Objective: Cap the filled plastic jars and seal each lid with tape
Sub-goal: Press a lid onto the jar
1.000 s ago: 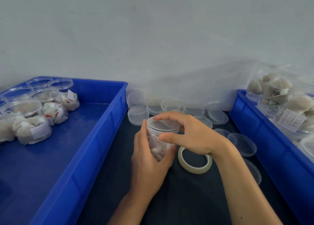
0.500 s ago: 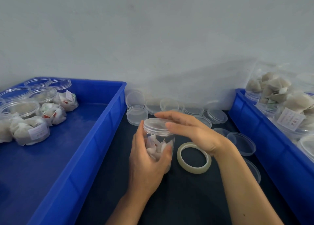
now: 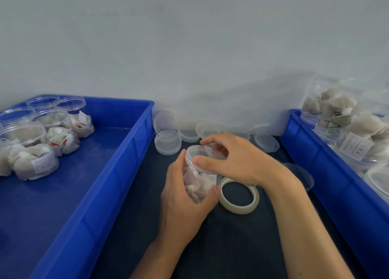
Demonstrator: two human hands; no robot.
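Curling again after lying flat, the right hand (image 3: 237,158) is gripping the lid (image 3: 203,155) atop the upright jar (image 3: 200,181), which the left hand (image 3: 185,196) is clasping mid-mat (image 3: 221,247), with the tape roll (image 3: 239,195) lying just right.

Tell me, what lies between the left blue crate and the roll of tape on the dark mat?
In the head view, the left hand gripping the filled jar lies between the left blue crate and the tape roll.
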